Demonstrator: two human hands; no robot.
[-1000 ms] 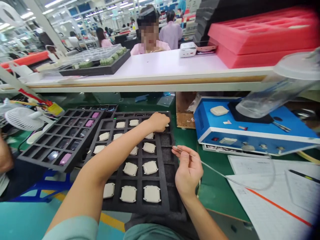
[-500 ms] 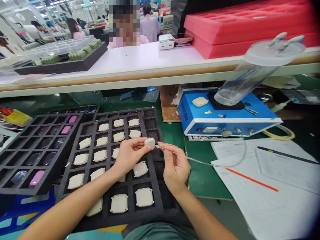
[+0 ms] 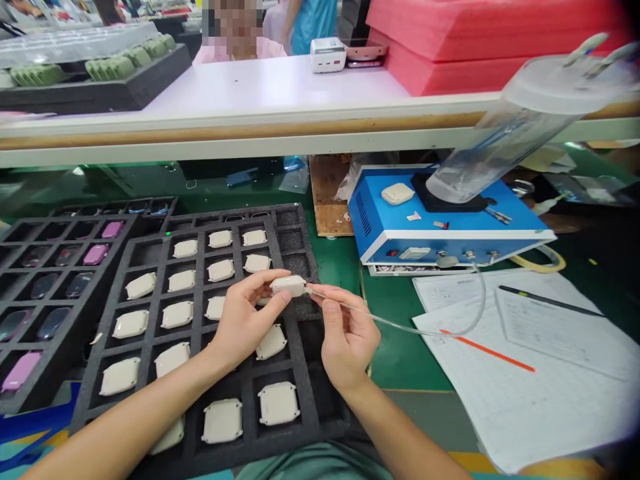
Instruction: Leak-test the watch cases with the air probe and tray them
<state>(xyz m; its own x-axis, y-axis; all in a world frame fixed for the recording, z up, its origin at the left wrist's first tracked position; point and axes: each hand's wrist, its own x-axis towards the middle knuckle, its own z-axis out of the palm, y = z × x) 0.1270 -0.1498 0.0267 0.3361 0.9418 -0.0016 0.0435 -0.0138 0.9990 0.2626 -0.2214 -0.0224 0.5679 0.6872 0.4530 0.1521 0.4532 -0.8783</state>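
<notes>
My left hand (image 3: 245, 320) pinches a cream watch case (image 3: 289, 286) between thumb and fingers, edge-on above a black foam tray (image 3: 311, 373). My right hand (image 3: 347, 333) grips the end of a thin clear tube (image 3: 400, 327), its fingers curled. The tube's tip meets or nearly meets the case's right edge; I cannot tell whether they touch. From there the tube loops back to the front of a blue box-shaped machine (image 3: 390, 217). Several more cream watch cases (image 3: 279, 403) lie in the tray's compartments, some partly hidden under my left forearm.
Another foam tray (image 3: 37, 320) with pink and dark cases is at left. A clear cylinder (image 3: 493, 143) leans on the machine beside a cream case (image 3: 397, 194). Papers (image 3: 500, 387) with an orange stick (image 3: 493, 352) lie right. A white shelf (image 3: 250, 137) crosses ahead; a person sits beyond.
The watch case has turned from showing more of its face to nearly edge-on, and the tube tip is closer to its edge. The camera view has shifted slightly, nearer the bench.
</notes>
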